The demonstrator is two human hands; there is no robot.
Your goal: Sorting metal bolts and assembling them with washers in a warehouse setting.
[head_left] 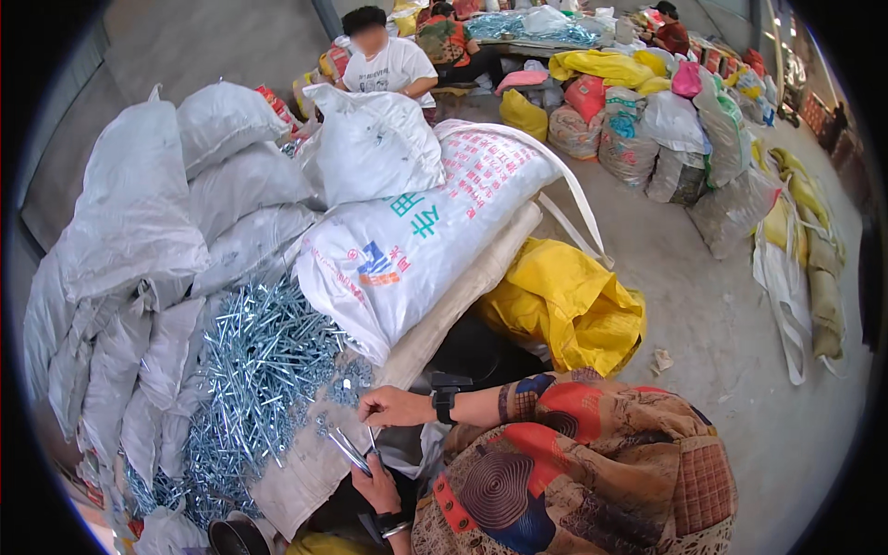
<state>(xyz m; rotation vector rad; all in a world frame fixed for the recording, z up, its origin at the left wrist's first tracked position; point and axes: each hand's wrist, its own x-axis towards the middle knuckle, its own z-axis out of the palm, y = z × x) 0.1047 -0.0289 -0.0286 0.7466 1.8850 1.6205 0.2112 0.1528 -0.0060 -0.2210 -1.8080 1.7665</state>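
Observation:
My left hand (pixel 375 486) is closed around a few long silver bolts (pixel 348 450), which stick out past its fingers toward the pile. Just above it, my right hand (pixel 396 407) has its thumb and fingers pinched together over a short piece of metal (pixel 373 435), too small to make out. Beside both hands lies a large heap of long, thin silver bolts (pixel 264 361) on a work surface spread with pale sacking (pixel 296 486). Small flat washer-like pieces (pixel 351 379) lie loose at the heap's near edge, close to my right hand.
Full white woven sacks (pixel 139 203) are stacked along the left and back. A large printed sack (pixel 416 231) lies beyond my hands, a yellow sack (pixel 564 305) beside it. A black bowl (pixel 239 535) stands at the lower left. A person in white (pixel 388 69) sits opposite.

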